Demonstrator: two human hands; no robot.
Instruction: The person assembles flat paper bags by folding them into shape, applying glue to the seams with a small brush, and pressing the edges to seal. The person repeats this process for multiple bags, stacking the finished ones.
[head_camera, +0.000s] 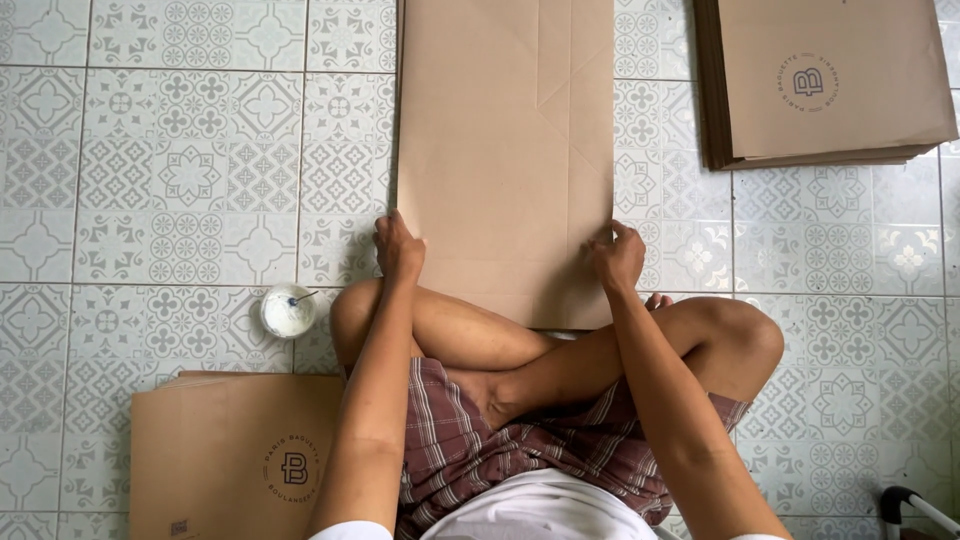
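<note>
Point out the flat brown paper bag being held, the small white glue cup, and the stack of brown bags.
Flat brown paper bag (500, 150), head view, middle panel.
Small white glue cup (285, 315), head view, contents.
Stack of brown paper bags (830, 80), head view, top sheet.

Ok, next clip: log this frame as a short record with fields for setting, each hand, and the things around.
setting: person seated cross-legged on a patterned tile floor
left hand: grips the left edge of a flat brown paper bag
right hand: grips the same bag's right edge
left of knee: small white cup of white paste with a stick in it
lower left: printed brown bags lying flat
upper right: stack of printed brown bags
lower right corner: part of a black and white object, unclear
</note>
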